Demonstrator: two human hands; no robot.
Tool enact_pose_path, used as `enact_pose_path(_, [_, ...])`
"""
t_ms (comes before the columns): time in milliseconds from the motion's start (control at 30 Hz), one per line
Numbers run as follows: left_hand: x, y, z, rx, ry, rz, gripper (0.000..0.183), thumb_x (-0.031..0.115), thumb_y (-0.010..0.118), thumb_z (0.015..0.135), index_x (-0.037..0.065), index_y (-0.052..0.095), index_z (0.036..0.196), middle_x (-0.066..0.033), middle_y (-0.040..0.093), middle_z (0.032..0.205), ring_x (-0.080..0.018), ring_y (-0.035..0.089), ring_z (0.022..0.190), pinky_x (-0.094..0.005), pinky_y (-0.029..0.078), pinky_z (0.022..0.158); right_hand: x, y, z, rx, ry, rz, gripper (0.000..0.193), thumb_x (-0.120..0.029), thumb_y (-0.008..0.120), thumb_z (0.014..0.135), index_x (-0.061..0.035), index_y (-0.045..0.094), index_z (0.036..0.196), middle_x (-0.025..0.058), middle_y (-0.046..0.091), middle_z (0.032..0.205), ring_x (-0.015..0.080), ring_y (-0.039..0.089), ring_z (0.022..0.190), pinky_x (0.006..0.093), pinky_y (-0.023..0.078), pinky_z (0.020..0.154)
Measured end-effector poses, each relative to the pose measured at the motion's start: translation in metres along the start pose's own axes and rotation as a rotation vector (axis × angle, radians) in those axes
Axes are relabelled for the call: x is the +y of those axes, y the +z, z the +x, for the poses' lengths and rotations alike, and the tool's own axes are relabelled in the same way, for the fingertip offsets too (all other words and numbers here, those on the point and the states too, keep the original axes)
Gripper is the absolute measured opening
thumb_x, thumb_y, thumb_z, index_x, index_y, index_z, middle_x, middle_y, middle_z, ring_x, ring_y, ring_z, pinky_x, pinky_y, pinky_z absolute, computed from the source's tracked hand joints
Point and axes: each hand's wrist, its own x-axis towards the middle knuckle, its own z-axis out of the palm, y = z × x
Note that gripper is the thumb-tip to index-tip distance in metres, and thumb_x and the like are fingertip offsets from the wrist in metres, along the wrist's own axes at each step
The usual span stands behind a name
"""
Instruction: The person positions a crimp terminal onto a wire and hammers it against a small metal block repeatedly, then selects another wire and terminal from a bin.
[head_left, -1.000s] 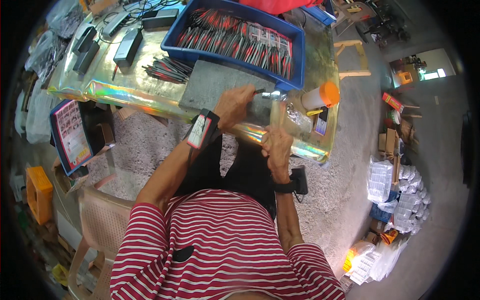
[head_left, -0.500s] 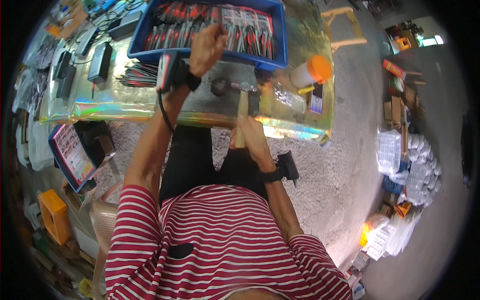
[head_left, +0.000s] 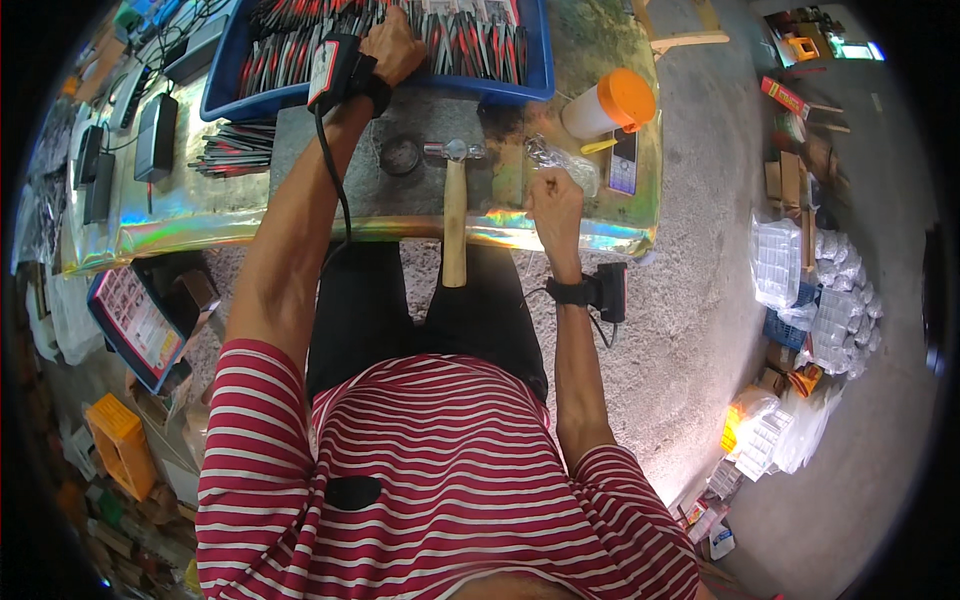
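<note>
My left hand (head_left: 395, 48) reaches over the front wall of a blue plastic bin (head_left: 545, 85), its fingers bent down among slim black-and-red tools (head_left: 475, 55) standing in rows. Its fingertips are partly hidden, so what they pinch cannot be made out. A hammer (head_left: 455, 200) with a wooden handle lies on a dark metal plate (head_left: 330, 125), its handle sticking out past the table's front edge. My right hand (head_left: 557, 205) is curled closed at that edge, beside a clear plastic bag (head_left: 570, 165); whatever is in it is hidden. A small round dark dish (head_left: 399, 157) sits left of the hammer head.
A pile of the same slim tools (head_left: 235, 148) lies left of the plate. A jar with an orange lid (head_left: 625, 98) and a phone (head_left: 622, 165) are at the right. Black power adapters (head_left: 155, 137) with cables occupy the left. Packs in clear wrap (head_left: 835, 320) stand on the floor.
My right hand has let go of the hammer, which now rests on the plate, and has moved right to the plastic bag. My left hand has gone farther into the bin.
</note>
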Motion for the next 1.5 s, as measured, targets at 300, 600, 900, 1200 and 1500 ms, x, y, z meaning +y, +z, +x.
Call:
enact_pose_path(300, [0.013, -0.014, -0.013, 0.080, 0.166, -0.077, 0.038, 0.028, 0.057, 0.076, 0.000, 0.045, 0.100, -0.0179, 0.058, 0.082, -0.0346, 0.057, 0.072, -0.0393, 0.045, 0.063, 0.004, 0.014, 0.015, 0.186, -0.186, -0.339, 0.005, -0.005, 0.049, 0.072, -0.0009, 0.052, 0.074, 0.0158, 0.054, 0.069, 0.0316, 0.053, 0.064, 0.0376, 0.042, 0.058])
enact_pose_path(600, [0.039, -0.093, -0.077, 0.403, -0.093, -0.751, 0.031, 0.014, 0.053, 0.081, -0.001, 0.043, 0.107, -0.0059, 0.058, 0.075, -0.0083, 0.054, 0.059, -0.0212, 0.047, 0.052, 0.016, 0.013, 0.026, 0.166, -0.435, -0.619, 0.007, -0.012, 0.049, 0.075, -0.0066, 0.054, 0.074, 0.0129, 0.055, 0.072, 0.0312, 0.054, 0.065, 0.0383, 0.042, 0.057])
enact_pose_path(900, [-0.038, -0.153, -0.178, 0.611, -0.601, -0.745, 0.019, 0.005, 0.050, 0.078, -0.002, 0.046, 0.095, -0.0062, 0.056, 0.073, -0.0079, 0.050, 0.055, -0.0190, 0.044, 0.044, 0.023, 0.000, 0.046, -0.112, -0.430, -0.902, 0.022, -0.024, 0.050, 0.075, -0.0021, 0.048, 0.076, 0.0194, 0.053, 0.071, 0.0359, 0.052, 0.066, 0.0434, 0.040, 0.057])
enact_pose_path(1200, [-0.059, -0.143, -0.185, 0.433, -0.497, -0.237, 0.017, 0.003, 0.045, 0.072, 0.007, 0.057, 0.084, -0.0158, 0.058, 0.073, -0.0314, 0.057, 0.069, -0.0362, 0.045, 0.063, 0.010, -0.008, 0.053, -0.199, -0.523, -0.842, 0.025, -0.025, 0.052, 0.072, -0.0009, 0.045, 0.069, 0.0215, 0.052, 0.066, 0.0395, 0.051, 0.065, 0.0475, 0.037, 0.056])
enact_pose_path(1500, [-0.053, -0.141, -0.179, 0.318, -0.443, 0.123, 0.014, 0.009, 0.047, 0.079, 0.011, 0.054, 0.091, -0.0128, 0.054, 0.079, -0.0313, 0.055, 0.069, -0.0393, 0.045, 0.060, -0.024, 0.011, 0.034, -0.107, -0.191, -0.629, 0.022, -0.016, 0.051, 0.069, 0.0053, 0.046, 0.064, 0.0147, 0.047, 0.050, 0.0268, 0.047, 0.049, 0.0381, 0.038, 0.052])
